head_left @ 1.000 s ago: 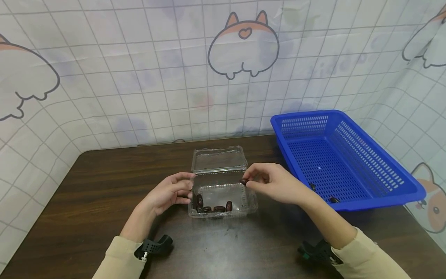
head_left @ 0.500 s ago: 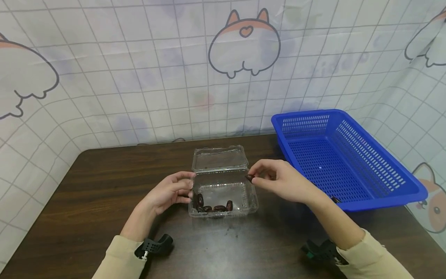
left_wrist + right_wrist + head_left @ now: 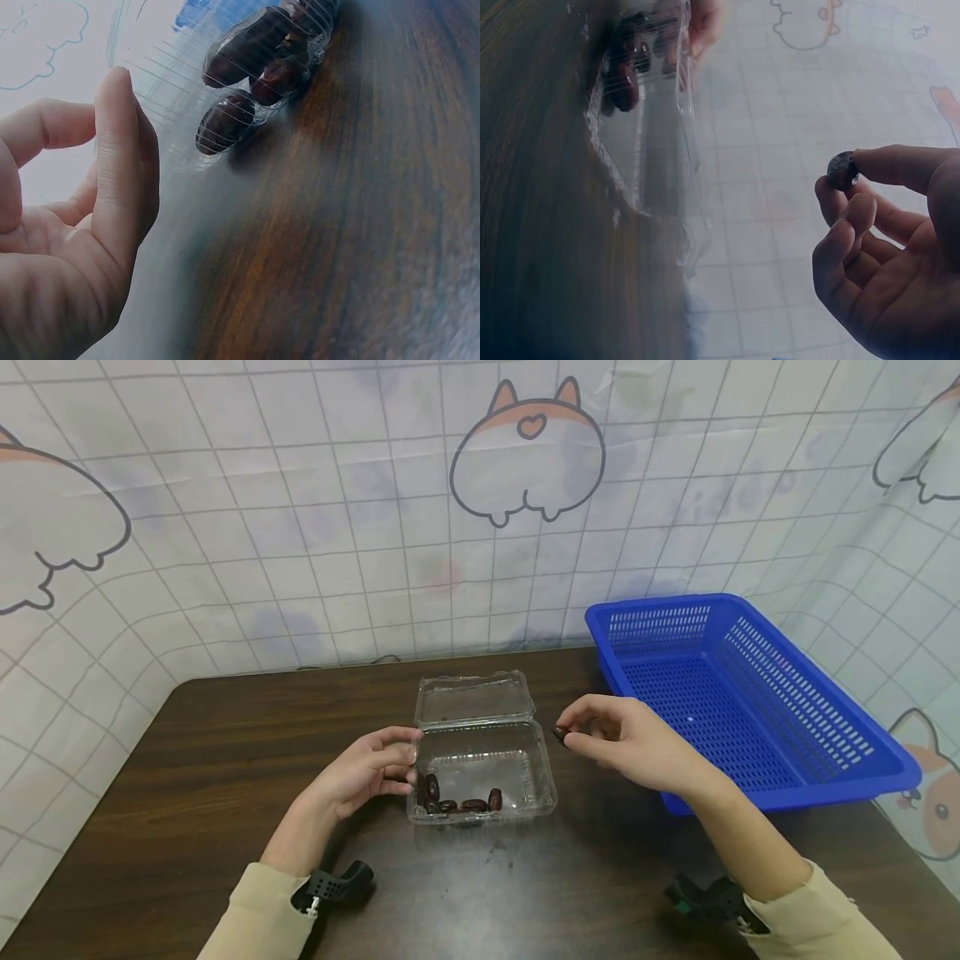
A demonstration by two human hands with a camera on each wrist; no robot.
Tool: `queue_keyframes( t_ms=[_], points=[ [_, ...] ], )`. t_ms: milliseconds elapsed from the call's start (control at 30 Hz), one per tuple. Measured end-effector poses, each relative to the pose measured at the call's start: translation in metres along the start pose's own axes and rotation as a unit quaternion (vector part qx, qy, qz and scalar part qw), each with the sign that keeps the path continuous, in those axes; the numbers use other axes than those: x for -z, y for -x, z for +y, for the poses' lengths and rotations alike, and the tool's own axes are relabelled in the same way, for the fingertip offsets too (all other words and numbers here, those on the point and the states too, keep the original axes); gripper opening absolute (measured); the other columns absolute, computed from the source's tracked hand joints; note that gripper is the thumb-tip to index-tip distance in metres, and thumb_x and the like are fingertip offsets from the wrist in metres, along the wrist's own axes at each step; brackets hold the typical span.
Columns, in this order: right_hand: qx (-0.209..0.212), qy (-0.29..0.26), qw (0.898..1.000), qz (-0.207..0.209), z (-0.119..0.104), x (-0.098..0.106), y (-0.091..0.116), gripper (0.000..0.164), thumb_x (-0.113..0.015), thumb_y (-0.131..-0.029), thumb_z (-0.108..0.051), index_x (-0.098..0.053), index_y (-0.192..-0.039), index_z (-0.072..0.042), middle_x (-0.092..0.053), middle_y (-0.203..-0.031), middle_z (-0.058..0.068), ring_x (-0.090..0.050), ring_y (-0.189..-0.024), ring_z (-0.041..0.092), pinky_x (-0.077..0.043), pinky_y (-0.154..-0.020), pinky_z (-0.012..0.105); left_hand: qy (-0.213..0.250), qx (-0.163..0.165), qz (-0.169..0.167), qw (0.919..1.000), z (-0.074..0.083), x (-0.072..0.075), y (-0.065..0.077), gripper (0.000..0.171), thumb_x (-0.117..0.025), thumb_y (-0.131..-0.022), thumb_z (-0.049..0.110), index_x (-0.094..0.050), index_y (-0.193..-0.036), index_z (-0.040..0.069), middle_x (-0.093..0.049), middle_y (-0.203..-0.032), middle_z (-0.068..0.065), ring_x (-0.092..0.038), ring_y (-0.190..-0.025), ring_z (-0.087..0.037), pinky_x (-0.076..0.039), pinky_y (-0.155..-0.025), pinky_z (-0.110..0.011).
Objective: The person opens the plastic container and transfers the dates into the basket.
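Note:
A clear plastic clamshell box (image 3: 517, 770) sits on the table with its lid (image 3: 476, 700) folded back. Several glossy dark-brown dates (image 3: 474, 806) lie along its near and left sides, and the left wrist view shows the dates (image 3: 247, 46) through the clear wall. My left hand (image 3: 367, 772) rests with its fingertips against the box's left side. To the right of the box, above the table, my right hand (image 3: 626, 739) pinches one dark date (image 3: 843, 171) between thumb and fingertips.
At the right stands a large blue perforated plastic basket (image 3: 750, 693), close beside the right forearm, which hides part of its near corner. Behind the dark wooden table (image 3: 247, 735) hangs a white grid-patterned cloth (image 3: 337, 543) with cartoon animals.
My right hand has moved right and slightly up, carrying the pinched date from over the box's right rim to beyond it. The left hand and the box have barely moved.

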State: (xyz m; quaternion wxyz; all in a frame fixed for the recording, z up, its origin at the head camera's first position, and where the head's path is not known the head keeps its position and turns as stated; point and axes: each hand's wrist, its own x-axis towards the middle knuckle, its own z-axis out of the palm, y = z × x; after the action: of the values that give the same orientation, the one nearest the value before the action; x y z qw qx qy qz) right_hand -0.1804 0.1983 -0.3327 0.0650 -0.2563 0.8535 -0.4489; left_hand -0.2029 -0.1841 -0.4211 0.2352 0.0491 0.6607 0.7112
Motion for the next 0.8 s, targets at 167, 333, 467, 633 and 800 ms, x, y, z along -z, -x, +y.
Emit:
queue_keyframes(
  t_ms=[167, 333, 467, 633, 800],
  points=[
    [-0.012, -0.004, 1.000, 0.009, 0.001, 0.007, 0.006, 0.015, -0.070, -0.100, -0.024, -0.070, -0.114, -0.018, -0.061, -0.081, 0.006, -0.053, -0.064, 0.021, -0.044, -0.052, 0.031, 0.001, 0.001, 0.000, 1.0000, 0.001, -0.001, 0.000, 0.051, -0.057, -0.104, 0.006, -0.036, -0.149, -0.004, -0.059, -0.089, -0.004, -0.065, -0.075, -0.014, -0.061, -0.072, -0.030],
    [-0.021, -0.008, 1.000, 0.020, 0.003, 0.013, 0.012, 0.017, -0.069, -0.102, -0.025, -0.069, -0.116, -0.016, -0.064, -0.087, 0.007, -0.056, -0.068, 0.024, -0.048, -0.056, 0.032, -0.002, 0.001, 0.001, 1.0000, 0.002, -0.001, 0.000, 0.050, -0.056, -0.104, 0.005, -0.036, -0.149, -0.005, -0.059, -0.089, -0.004, -0.065, -0.075, -0.014, -0.061, -0.073, -0.030],
    [-0.022, -0.010, 0.999, 0.029, 0.004, 0.017, 0.015, 0.018, -0.068, -0.102, -0.025, -0.069, -0.117, -0.014, -0.064, -0.087, 0.008, -0.056, -0.068, 0.025, -0.050, -0.058, 0.034, -0.001, 0.002, 0.002, 1.0000, 0.002, -0.001, 0.000, 0.049, -0.056, -0.104, 0.005, -0.036, -0.148, -0.005, -0.059, -0.089, -0.004, -0.065, -0.075, -0.014, -0.061, -0.073, -0.030],
    [-0.021, -0.010, 0.999, 0.035, 0.006, 0.021, 0.017, 0.017, -0.068, -0.102, -0.024, -0.069, -0.115, -0.014, -0.064, -0.086, 0.009, -0.057, -0.067, 0.025, -0.050, -0.058, 0.034, 0.001, 0.002, 0.003, 1.0000, 0.001, -0.002, 0.000, 0.049, -0.056, -0.104, 0.006, -0.036, -0.148, -0.004, -0.059, -0.088, -0.004, -0.065, -0.075, -0.014, -0.061, -0.073, -0.030],
    [-0.025, -0.007, 0.999, 0.038, 0.008, 0.024, 0.021, 0.018, -0.067, -0.102, -0.024, -0.069, -0.117, -0.014, -0.063, -0.087, 0.010, -0.057, -0.068, 0.025, -0.050, -0.059, 0.034, 0.000, 0.002, 0.002, 1.0000, 0.002, -0.003, 0.000, 0.050, -0.056, -0.105, 0.006, -0.036, -0.149, -0.005, -0.059, -0.089, -0.004, -0.065, -0.075, -0.014, -0.061, -0.072, -0.030]
  ],
)
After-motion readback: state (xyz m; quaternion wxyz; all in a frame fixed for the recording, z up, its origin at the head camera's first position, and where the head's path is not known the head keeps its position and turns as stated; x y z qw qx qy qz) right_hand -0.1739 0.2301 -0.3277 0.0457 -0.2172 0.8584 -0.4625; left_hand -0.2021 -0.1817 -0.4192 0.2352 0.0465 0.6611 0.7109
